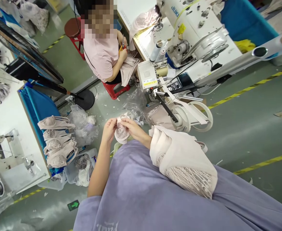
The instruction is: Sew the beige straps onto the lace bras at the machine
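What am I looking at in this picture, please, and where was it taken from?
No machine does the handling here: a person works with bare hands, and the one camera sits on that person's head, looking down past a lilac shirt. The left hand and right hand together pinch a small lace piece above the lap. A bundle of pale cloth hangs over the right arm. On the left, a stack of similar pieces sits beside a white table. Ahead, a co-worker sits on a red stool near a white sewing machine.
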Action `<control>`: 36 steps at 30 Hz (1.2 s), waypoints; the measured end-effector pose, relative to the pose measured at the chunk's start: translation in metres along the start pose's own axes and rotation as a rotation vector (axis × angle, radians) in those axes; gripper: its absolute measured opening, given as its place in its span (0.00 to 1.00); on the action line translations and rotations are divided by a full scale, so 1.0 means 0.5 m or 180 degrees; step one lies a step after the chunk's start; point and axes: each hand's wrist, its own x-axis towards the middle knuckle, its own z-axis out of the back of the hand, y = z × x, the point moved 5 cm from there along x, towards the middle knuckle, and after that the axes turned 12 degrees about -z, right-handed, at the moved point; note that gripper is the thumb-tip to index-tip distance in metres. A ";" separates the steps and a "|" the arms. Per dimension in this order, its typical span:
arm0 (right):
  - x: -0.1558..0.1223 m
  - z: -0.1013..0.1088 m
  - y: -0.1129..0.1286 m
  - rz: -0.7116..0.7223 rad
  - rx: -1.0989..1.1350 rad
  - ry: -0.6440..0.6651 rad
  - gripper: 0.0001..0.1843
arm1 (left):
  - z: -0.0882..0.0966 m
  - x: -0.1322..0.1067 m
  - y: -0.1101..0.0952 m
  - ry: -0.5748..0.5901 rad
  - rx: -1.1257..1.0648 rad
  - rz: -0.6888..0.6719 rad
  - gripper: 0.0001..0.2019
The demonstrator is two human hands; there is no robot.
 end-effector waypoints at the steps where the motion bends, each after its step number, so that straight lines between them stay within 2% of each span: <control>1: 0.000 -0.001 0.000 -0.0026 -0.0019 0.0022 0.15 | 0.002 -0.002 -0.001 -0.0026 -0.0010 -0.0004 0.16; 14: 0.005 -0.024 0.006 -0.0273 -0.0151 0.0161 0.15 | 0.024 -0.017 -0.011 -0.0217 -0.0067 -0.0081 0.17; 21: 0.011 -0.029 0.014 -0.0269 -0.0179 0.0179 0.14 | 0.027 -0.009 -0.021 -0.0091 0.0102 -0.0120 0.17; 26: 0.015 -0.023 0.015 -0.0231 -0.0169 0.0167 0.13 | 0.031 0.009 -0.023 0.0148 0.0479 -0.0129 0.18; 28: 0.017 -0.019 0.018 -0.0183 -0.0109 0.0136 0.12 | 0.041 0.018 -0.028 0.0153 0.0715 -0.0237 0.18; 33: 0.016 0.002 0.037 -0.0027 0.0164 0.0000 0.12 | 0.076 0.013 -0.062 -0.0203 0.1431 -0.0818 0.15; 36: 0.006 0.019 0.052 0.0038 0.0270 -0.0093 0.12 | 0.069 -0.005 -0.085 -0.0175 0.1794 -0.1126 0.16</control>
